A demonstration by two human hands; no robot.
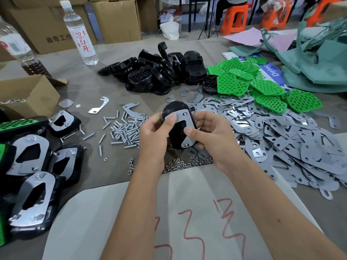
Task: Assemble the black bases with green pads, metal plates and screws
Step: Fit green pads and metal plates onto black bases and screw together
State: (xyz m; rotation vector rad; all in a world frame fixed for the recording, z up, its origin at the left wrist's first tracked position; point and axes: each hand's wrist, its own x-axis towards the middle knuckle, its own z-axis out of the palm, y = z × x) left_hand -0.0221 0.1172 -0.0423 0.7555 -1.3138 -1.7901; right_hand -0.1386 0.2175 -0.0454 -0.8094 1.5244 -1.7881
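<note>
Bench seen from above, both hands raised over the table (105,59). The left hand (155,132) and right hand (210,134) grip one black base (178,132) between them, fingers curled round its edges; a metal plate (185,126) lies on its upper face, pressed down by the left thumb at the plate's upper left and the right thumb at its lower right. The base is held clear of the table, above a scatter of nuts (180,164).

Loose screws (125,132) lie left of the hands. Behind them sits a heap of bare black bases (161,72); right of that, a pile of perforated green pads (262,81); nearer and right, a broad spread of flat metal plates (281,137). Finished units (35,175), plate side up, crowd the left edge.

Containers: an open cardboard box (32,96) at left holds small metal parts, too little visible to tell which; a clear water bottle (80,34) with a red-lettered label stands upright at rear left; a second bottle (20,51) beside it holds dark liquid low down
</note>
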